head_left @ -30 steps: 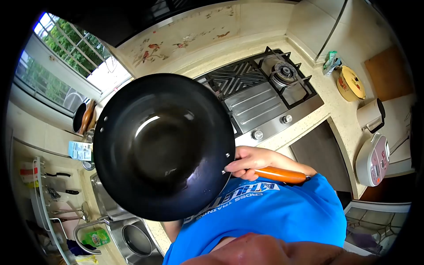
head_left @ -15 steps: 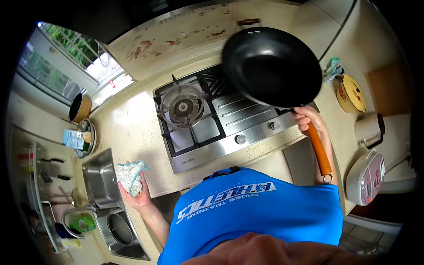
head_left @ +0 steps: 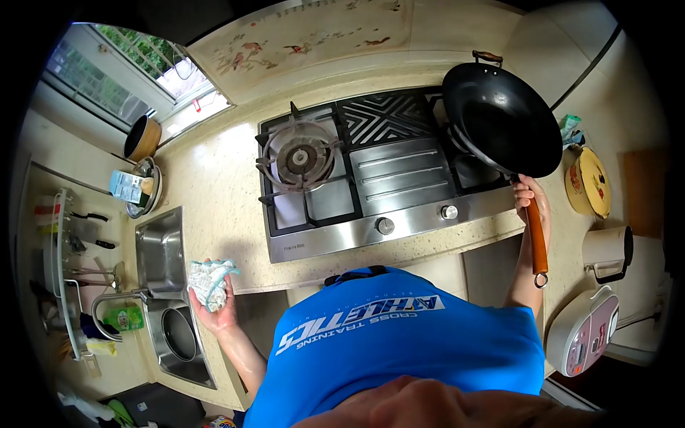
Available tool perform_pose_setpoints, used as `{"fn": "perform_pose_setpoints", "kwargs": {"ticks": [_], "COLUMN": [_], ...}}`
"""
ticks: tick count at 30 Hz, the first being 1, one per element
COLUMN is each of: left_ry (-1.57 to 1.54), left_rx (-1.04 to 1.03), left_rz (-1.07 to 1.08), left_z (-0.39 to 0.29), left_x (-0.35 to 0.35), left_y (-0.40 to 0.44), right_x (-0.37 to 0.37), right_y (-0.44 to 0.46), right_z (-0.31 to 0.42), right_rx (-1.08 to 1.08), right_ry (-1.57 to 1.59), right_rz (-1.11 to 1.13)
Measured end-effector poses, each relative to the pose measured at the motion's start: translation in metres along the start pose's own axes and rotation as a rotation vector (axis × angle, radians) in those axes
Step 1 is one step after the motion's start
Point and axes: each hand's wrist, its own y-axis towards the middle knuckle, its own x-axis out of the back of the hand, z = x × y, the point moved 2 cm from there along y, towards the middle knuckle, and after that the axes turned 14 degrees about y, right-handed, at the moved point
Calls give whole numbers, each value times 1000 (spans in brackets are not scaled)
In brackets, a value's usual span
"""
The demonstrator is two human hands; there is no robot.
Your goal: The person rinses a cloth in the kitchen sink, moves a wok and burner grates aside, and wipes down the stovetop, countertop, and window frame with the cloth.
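My right hand (head_left: 529, 192) is wrapped round the brown wooden handle (head_left: 536, 235) of a black wok (head_left: 503, 118), close to where the handle joins the pan. The wok is tilted over the right burner of the gas stove (head_left: 399, 182); I cannot tell if it rests on the burner. Its inside looks bare, and a small wooden grip (head_left: 488, 56) sticks up from its far rim. On the left, my left hand (head_left: 220, 314) is closed round a bunched white cloth (head_left: 208, 284) with a teal edge, near the sink's edge.
Left of me is a double sink (head_left: 160, 253) with a dark round pan (head_left: 179, 334) in one basin. Bowls (head_left: 146, 189) stand by the window. A yellow pot (head_left: 588, 182), a kettle (head_left: 605, 250) and a rice cooker (head_left: 584, 332) line the right counter.
The wok has moved right and down from above the stove's middle to its right burner, carried by my right hand. My left hand still grips the cloth.
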Motion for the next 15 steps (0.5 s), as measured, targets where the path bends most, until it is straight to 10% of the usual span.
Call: {"fn": "perform_pose_setpoints", "kwargs": {"ticks": [15], "left_ry": [19], "left_rx": [98], "left_rz": [-134], "left_z": [24], "left_x": [-1], "left_y": [29], "right_x": [29], "right_y": [24], "right_z": [21], "right_rx": [53], "right_ry": [-63], "right_rz": [293]}}
